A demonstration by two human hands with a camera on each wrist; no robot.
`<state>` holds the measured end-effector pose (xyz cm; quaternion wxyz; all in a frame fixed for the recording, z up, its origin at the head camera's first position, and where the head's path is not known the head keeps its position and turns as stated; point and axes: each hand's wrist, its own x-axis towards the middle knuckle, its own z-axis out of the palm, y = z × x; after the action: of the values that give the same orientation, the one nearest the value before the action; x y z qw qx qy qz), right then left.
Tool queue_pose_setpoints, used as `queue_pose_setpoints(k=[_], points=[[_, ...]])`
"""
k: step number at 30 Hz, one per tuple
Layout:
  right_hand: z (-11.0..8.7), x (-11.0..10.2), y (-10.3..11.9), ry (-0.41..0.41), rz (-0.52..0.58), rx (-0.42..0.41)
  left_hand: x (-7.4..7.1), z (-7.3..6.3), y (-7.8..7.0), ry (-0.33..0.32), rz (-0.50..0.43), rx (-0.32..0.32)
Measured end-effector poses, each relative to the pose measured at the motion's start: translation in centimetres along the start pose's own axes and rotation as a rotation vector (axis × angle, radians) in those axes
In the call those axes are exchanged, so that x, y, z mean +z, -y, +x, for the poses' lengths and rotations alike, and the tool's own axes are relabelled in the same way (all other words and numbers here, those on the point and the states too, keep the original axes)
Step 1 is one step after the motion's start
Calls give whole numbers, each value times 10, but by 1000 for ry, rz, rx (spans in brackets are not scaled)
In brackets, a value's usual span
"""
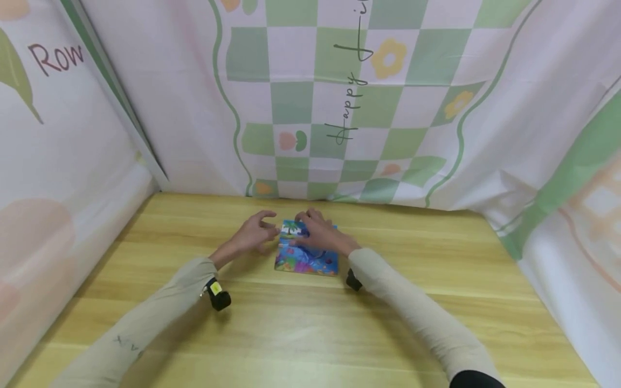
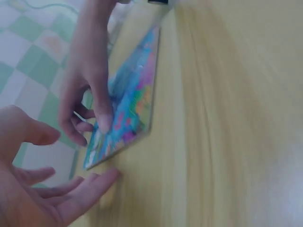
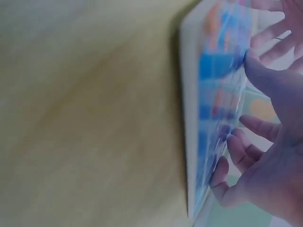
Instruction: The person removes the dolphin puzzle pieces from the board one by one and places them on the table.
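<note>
Hands loosely spread, nothing seen pinched: left hand [image 1: 253, 233] held just beside left edge of undersea picture board [image 1: 306, 260], contact uncertain; right hand [image 1: 319, 234] arched over board, right thumb [image 2: 101, 109] apparently rested on printed face. Board laid flat on wood-grain tabletop [image 1: 301, 328]; checked curtain [image 1: 335, 108] hung beyond it. Skid judged likeliest fault: if pushed from right side alone, board could be skewed, no firm brace being seen at left edge. If only 1 edge is raised, board could be dropped, thin rim being hard to catch.
</note>
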<state>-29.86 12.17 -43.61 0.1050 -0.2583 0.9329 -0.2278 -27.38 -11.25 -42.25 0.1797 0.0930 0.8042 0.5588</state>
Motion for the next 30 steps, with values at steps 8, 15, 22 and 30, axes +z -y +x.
queue_pose_setpoints(k=[8,15,22,30], points=[[5,1,3,-4,40,47,2,2,-11,68,-204,-206],[8,3,8,-46,97,68,4,3,-18,29,-498,-391],[11,3,8,-92,97,51,4,7,-20,0,-657,-469],[11,-1,3,-135,122,-8,0,14,-16,145,-578,-424]])
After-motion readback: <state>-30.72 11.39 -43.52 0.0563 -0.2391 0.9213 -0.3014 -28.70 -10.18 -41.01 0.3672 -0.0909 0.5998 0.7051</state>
